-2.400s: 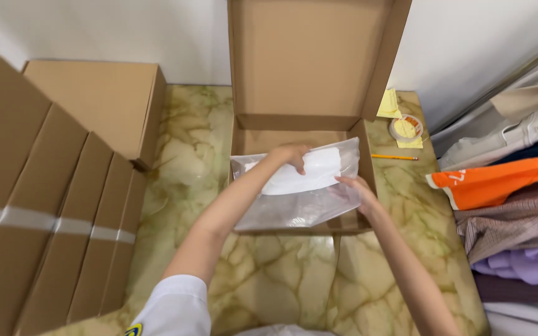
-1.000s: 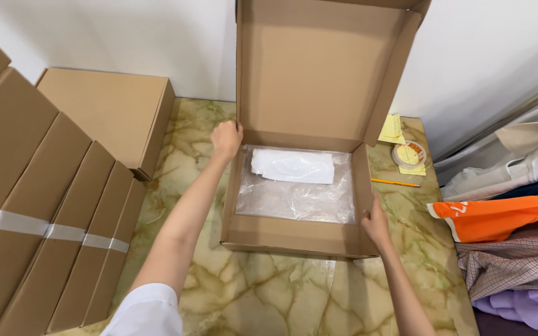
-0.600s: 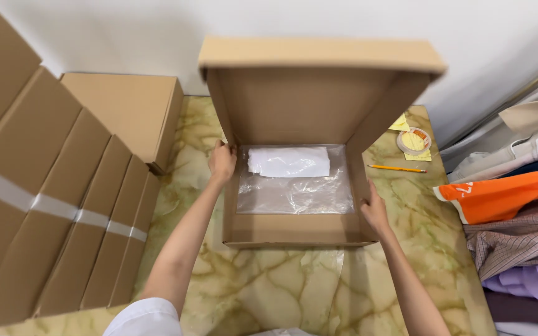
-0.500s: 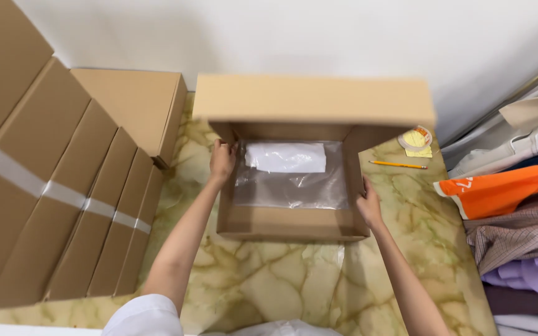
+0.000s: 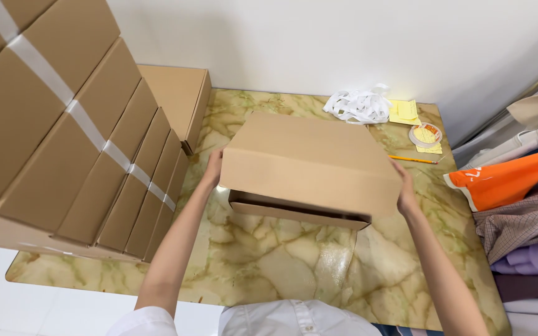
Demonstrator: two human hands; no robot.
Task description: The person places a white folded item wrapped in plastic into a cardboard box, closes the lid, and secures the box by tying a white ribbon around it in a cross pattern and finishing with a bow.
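- Left hand (image 5: 213, 167) flat against cardboard mailer box (image 5: 311, 167), grip spread.
- Right hand (image 5: 404, 186) opposite, likewise spread, steadying lid nearly shut.
- Marble desk (image 5: 269, 261) beneath.

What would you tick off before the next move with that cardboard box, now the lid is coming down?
1. Both hands on the box: ok. The left hand and right hand press on opposite sides of the cardboard box.
2. Lid fully shut: not ok. A dark gap shows along the front edge.
3. Contents tucked inside: cannot tell; the lid hides them.
4. Table in front free: ok.
5. Pencil and tape roll clear of the box: ok, they lie apart beside it.
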